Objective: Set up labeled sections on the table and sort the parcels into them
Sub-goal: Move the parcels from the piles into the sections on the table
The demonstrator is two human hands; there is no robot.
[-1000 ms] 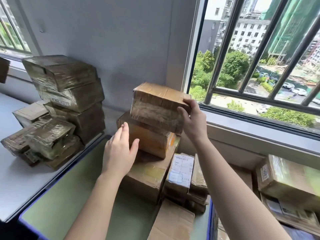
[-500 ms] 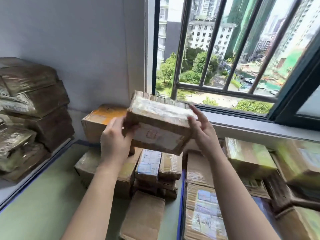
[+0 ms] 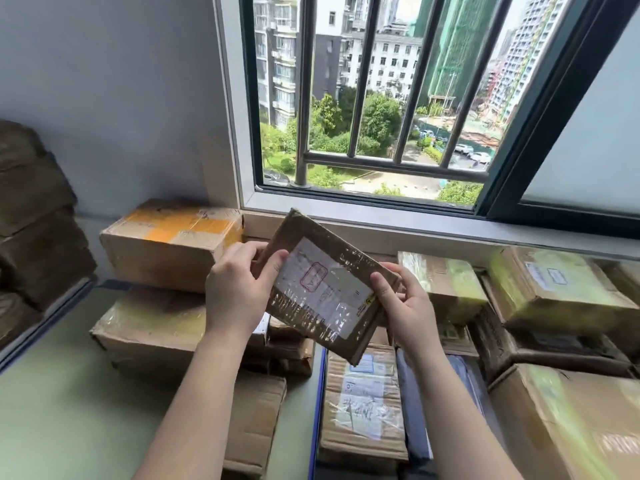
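The left hand (image 3: pixel 235 292) and right hand (image 3: pixel 405 308) grasp one labelled parcel (image 3: pixel 322 292) below the window (image 3: pixel 346 199); stacked parcels (image 3: pixel 363 403) beneath it suggest sorting is part-done.

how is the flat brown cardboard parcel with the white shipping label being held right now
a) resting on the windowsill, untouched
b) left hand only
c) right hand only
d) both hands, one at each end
d: the left hand and the right hand each grip one end of the flat brown cardboard parcel, tilted with its white label facing the camera.
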